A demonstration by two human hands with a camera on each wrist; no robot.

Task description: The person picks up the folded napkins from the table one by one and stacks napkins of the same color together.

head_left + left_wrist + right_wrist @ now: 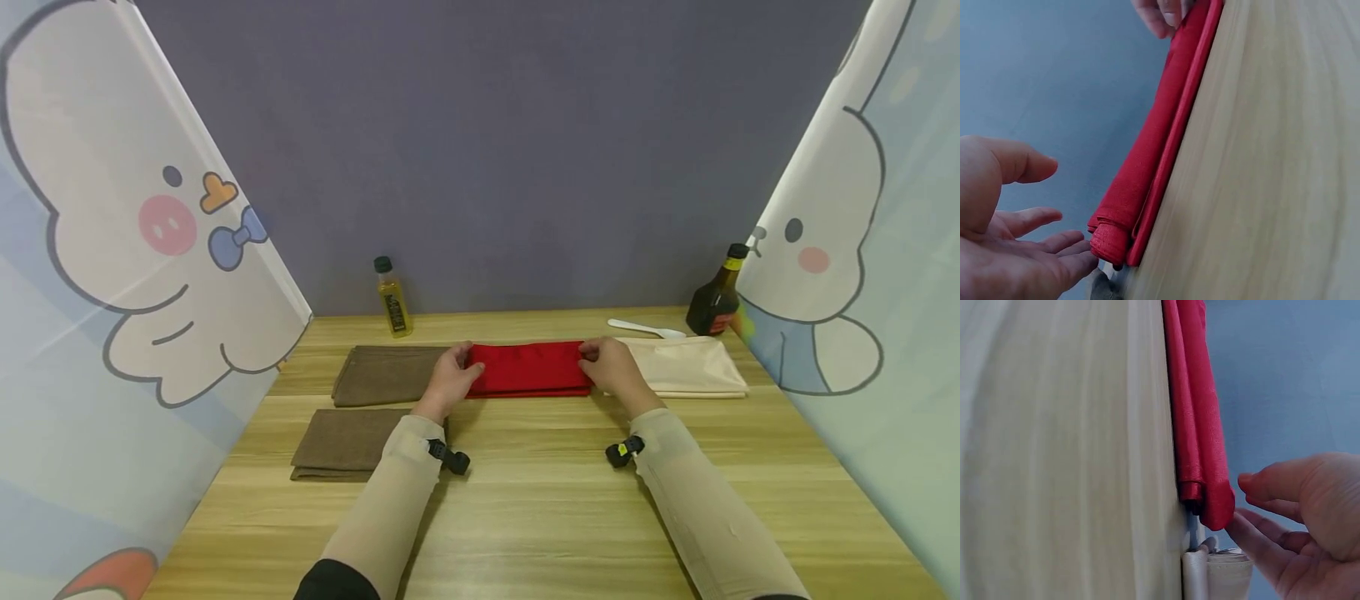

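Observation:
A folded red cloth [531,369] lies flat on the wooden table between my two hands. At its left end is my left hand [452,379], its thumb and fingers spread apart; in the left wrist view the lower fingers touch the folded end. My right hand [615,371] is at the opposite end. Seen from the right wrist, its fingertips touch the red cloth's rounded corner and the thumb stands off from it. A folded brown cloth [386,375] lies by the left hand, and a folded cream cloth [690,367] lies partly behind the right hand.
Nearer the front left lies a second brown cloth [348,442], partly hidden by the left forearm. A small oil bottle [393,304] stands at the back left. At the back right are a white plastic spoon [647,327] and a dark sauce bottle [716,300]. Printed curtains flank the table.

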